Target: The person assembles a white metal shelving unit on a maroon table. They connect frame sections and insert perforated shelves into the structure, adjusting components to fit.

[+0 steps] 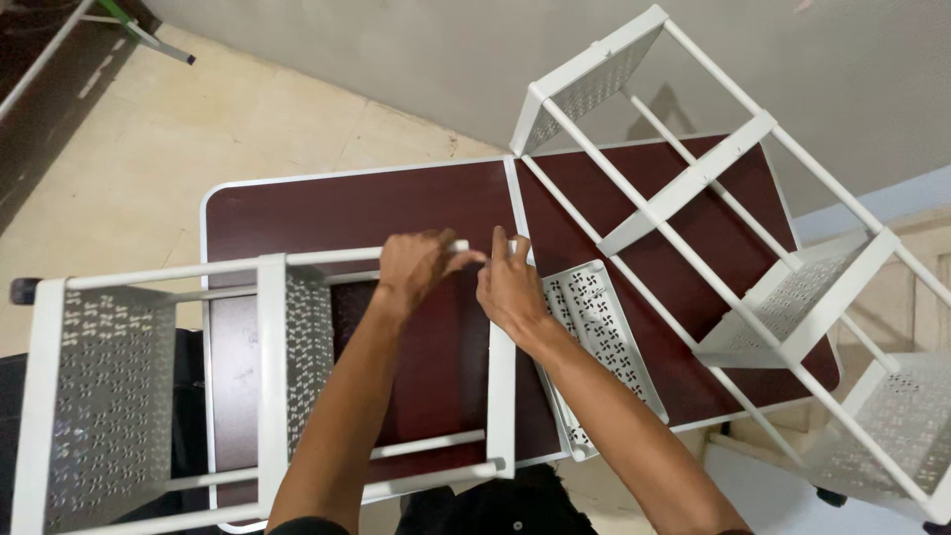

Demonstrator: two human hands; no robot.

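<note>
Head view; steep downward; close over table (347,203)
</note>
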